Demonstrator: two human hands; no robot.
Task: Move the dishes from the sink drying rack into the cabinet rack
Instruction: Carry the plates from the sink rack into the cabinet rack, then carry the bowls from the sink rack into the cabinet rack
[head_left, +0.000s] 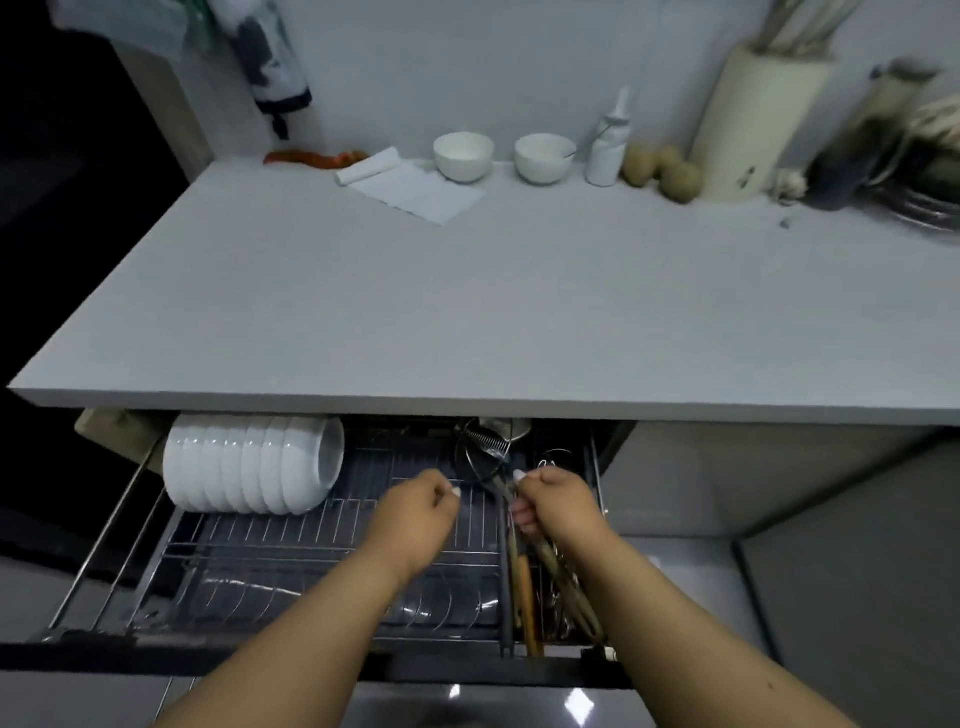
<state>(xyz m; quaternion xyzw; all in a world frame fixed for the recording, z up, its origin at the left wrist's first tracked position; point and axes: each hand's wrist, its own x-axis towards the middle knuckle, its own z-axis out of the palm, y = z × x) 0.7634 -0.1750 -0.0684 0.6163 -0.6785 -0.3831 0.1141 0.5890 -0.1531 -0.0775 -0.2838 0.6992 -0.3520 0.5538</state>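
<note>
We are seeing the cabinet rack (291, 540) pulled out at lower centre, white bowls (249, 462) stacked at its left. Our right hand (556, 501) is gripping utensils (558, 566); our left hand (421, 501) is curling on nothing. No writing is reading clearly.

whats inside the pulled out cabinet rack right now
A row of white bowls stands on edge at the back left. Utensils fill the right-hand compartment, where the right hand grips some. The countertop hides the rack's rear.
</note>
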